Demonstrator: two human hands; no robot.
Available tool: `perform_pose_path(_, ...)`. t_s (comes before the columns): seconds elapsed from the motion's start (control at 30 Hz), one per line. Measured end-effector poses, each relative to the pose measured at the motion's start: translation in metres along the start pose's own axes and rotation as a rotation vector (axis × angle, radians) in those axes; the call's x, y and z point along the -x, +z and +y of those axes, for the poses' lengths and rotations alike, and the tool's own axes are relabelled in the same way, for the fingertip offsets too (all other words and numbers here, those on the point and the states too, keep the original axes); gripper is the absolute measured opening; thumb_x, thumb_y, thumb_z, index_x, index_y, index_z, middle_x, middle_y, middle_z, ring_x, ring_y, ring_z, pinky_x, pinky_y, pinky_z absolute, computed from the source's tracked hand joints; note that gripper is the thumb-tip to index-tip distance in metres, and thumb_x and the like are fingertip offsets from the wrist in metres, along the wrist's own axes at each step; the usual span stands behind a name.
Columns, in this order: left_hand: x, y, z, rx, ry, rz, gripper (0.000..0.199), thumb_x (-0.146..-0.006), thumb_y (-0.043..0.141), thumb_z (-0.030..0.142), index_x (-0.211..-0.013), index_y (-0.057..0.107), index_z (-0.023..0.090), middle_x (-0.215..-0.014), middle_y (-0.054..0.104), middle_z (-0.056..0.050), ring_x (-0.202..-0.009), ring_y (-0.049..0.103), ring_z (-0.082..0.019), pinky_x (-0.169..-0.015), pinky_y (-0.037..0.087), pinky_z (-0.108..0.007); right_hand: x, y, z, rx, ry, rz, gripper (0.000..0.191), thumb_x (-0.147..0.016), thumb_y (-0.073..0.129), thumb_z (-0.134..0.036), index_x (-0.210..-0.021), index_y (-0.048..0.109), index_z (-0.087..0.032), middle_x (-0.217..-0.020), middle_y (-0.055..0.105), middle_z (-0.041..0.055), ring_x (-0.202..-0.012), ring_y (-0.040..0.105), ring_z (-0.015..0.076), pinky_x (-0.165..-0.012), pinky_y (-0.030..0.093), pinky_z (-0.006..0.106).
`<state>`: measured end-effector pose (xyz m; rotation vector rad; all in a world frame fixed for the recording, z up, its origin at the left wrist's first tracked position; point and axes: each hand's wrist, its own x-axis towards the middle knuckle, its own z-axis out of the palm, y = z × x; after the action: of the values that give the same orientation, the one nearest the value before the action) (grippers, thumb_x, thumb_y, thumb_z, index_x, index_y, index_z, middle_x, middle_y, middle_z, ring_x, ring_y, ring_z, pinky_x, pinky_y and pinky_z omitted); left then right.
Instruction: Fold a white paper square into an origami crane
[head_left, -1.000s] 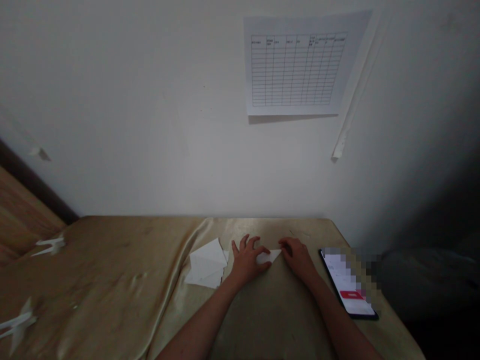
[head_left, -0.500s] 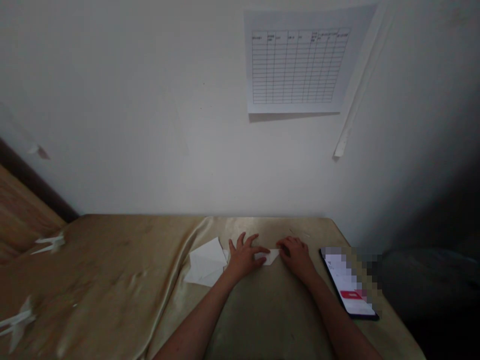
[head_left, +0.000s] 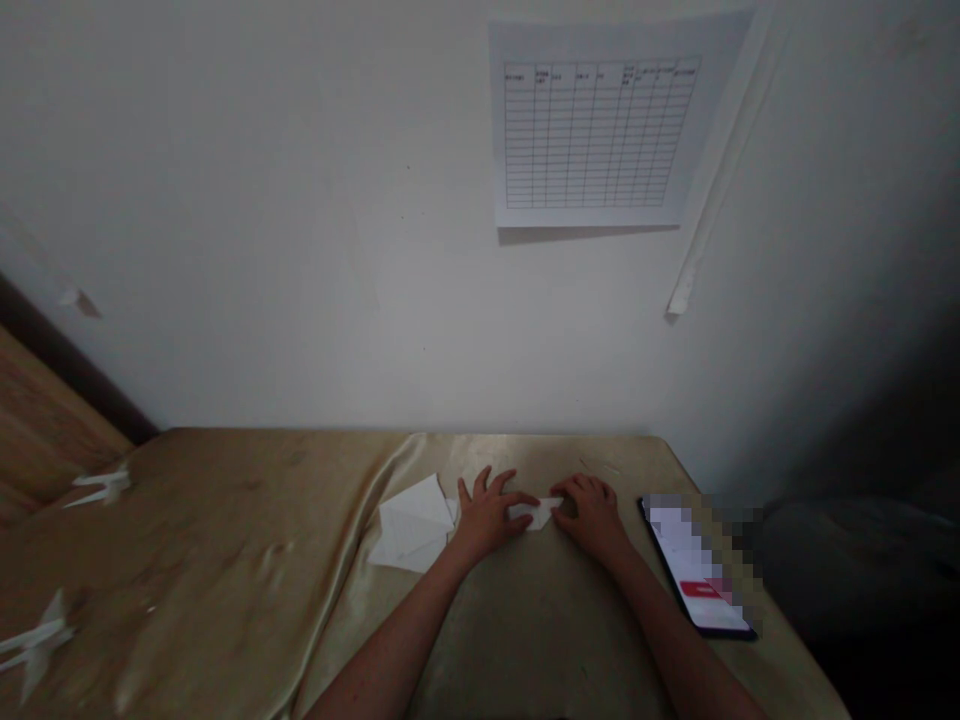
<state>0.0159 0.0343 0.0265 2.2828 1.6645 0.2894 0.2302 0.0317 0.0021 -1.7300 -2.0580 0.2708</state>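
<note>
A small folded piece of white paper lies on the cloth between my two hands. My left hand grips its left part with thumb and index finger, the other fingers spread outward, and covers some of it. At the paper's right tip, the curled fingers and thumb of my right hand pinch the edge. Just left of my left hand rest several loose white paper sheets, partly overlapping and creased.
A phone with a lit screen lies right of my right forearm, near the table edge. Folded white paper figures lie on the gold cloth at far left. A printed table sheet hangs on the wall behind.
The fingers of my right hand have shifted slightly left along the paper's right tip. My left hand stays in place.
</note>
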Motion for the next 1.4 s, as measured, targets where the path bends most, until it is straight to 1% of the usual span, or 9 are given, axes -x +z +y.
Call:
perform_pose_path(0.2, 0.001, -0.002, 0.002, -0.006, -0.002, -0.008, 0.034, -0.083, 0.068, 0.051, -0.116, 0.063, 0.057, -0.157, 0.036, 0.01, -0.15, 0.012, -0.039, -0.11, -0.002, -0.077, 0.001, -0.002, -0.003, -0.016, 0.007, -0.012, 0.03, -0.078, 0.066, -0.039, -0.107, 0.067, -0.031, -0.115, 0.062, 0.0033, -0.119, 0.049, 0.0254, -0.109, 0.022, 0.047)
perform_pose_path(0.4, 0.001, -0.002, 0.002, -0.006, -0.002, -0.002, 0.034, -0.083, 0.068, 0.05, -0.116, 0.064, 0.056, -0.157, 0.036, 0.009, -0.15, 0.013, -0.039, -0.111, -0.002, -0.077, 0.004, -0.002, -0.009, -0.011, 0.014, -0.005, 0.04, -0.072, 0.072, -0.043, -0.109, 0.067, -0.03, -0.117, 0.06, 0.0051, -0.119, 0.048, 0.0278, -0.11, 0.021, 0.048)
perform_pose_path(0.6, 0.001, -0.003, 0.003, -0.012, -0.005, -0.009, 0.035, -0.082, 0.068, 0.05, -0.117, 0.064, 0.055, -0.157, 0.035, 0.009, -0.15, 0.012, -0.038, -0.111, -0.001, -0.077, 0.005, 0.0, -0.011, -0.008, 0.005, -0.013, 0.046, -0.069, 0.074, -0.046, -0.111, 0.065, -0.03, -0.119, 0.059, 0.0055, -0.121, 0.047, 0.0292, -0.113, 0.015, 0.053)
perform_pose_path(0.77, 0.001, 0.0, 0.001, 0.003, 0.006, 0.006, 0.034, -0.082, 0.068, 0.049, -0.116, 0.064, 0.055, -0.157, 0.036, 0.009, -0.15, 0.012, -0.038, -0.11, -0.002, -0.077, 0.007, -0.002, -0.012, -0.007, -0.004, -0.014, 0.048, -0.068, 0.075, -0.047, -0.111, 0.064, -0.029, -0.119, 0.059, 0.0067, -0.121, 0.047, 0.0302, -0.113, 0.016, 0.053)
perform_pose_path(0.9, 0.001, 0.001, -0.001, 0.003, 0.02, 0.019, 0.033, -0.084, 0.066, 0.05, -0.116, 0.064, 0.056, -0.156, 0.037, 0.009, -0.15, 0.013, -0.038, -0.11, -0.001, -0.078, 0.008, -0.002, -0.009, -0.021, -0.039, -0.018, 0.045, -0.073, 0.072, -0.048, -0.114, 0.064, -0.03, -0.121, 0.058, 0.0069, -0.123, 0.046, 0.0301, -0.114, 0.014, 0.055)
perform_pose_path(1.03, 0.001, 0.001, -0.003, -0.009, 0.037, 0.009, 0.035, -0.084, 0.065, 0.051, -0.118, 0.062, 0.057, -0.156, 0.037, 0.009, -0.149, 0.016, -0.038, -0.11, 0.0, -0.077, 0.005, -0.001, -0.004, -0.074, -0.067, -0.05, 0.031, -0.083, 0.064, -0.043, -0.112, 0.067, -0.032, -0.12, 0.06, 0.0052, -0.123, 0.047, 0.0262, -0.114, 0.017, 0.052)
perform_pose_path(1.1, 0.002, 0.002, -0.004, -0.013, 0.042, 0.014, 0.04, -0.083, 0.066, 0.05, -0.121, 0.059, 0.058, -0.156, 0.037, 0.008, -0.148, 0.018, -0.038, -0.11, 0.0, -0.077, 0.003, 0.0, -0.002, -0.087, -0.063, -0.052, 0.027, -0.085, 0.063, -0.039, -0.11, 0.068, -0.032, -0.118, 0.061, 0.0043, -0.122, 0.048, 0.0249, -0.114, 0.017, 0.051)
perform_pose_path(1.23, 0.002, 0.002, -0.005, -0.018, 0.052, 0.046, 0.05, -0.082, 0.068, 0.051, -0.129, 0.053, 0.058, -0.155, 0.039, 0.006, -0.147, 0.021, -0.037, -0.11, 0.003, -0.078, 0.001, 0.001, -0.001, -0.118, -0.072, -0.053, 0.027, -0.084, 0.065, -0.034, -0.111, 0.069, -0.032, -0.115, 0.062, 0.0036, -0.12, 0.049, 0.0239, -0.114, 0.017, 0.049)
perform_pose_path(1.4, 0.001, 0.002, -0.005, -0.03, 0.04, 0.037, 0.047, -0.081, 0.069, 0.052, -0.126, 0.056, 0.055, -0.154, 0.04, 0.006, -0.146, 0.022, -0.037, -0.11, 0.005, -0.078, 0.0, 0.003, 0.002, -0.137, -0.09, -0.048, 0.032, -0.084, 0.067, -0.033, -0.115, 0.069, -0.033, -0.111, 0.063, 0.0046, -0.116, 0.051, 0.0243, -0.112, 0.022, 0.047)
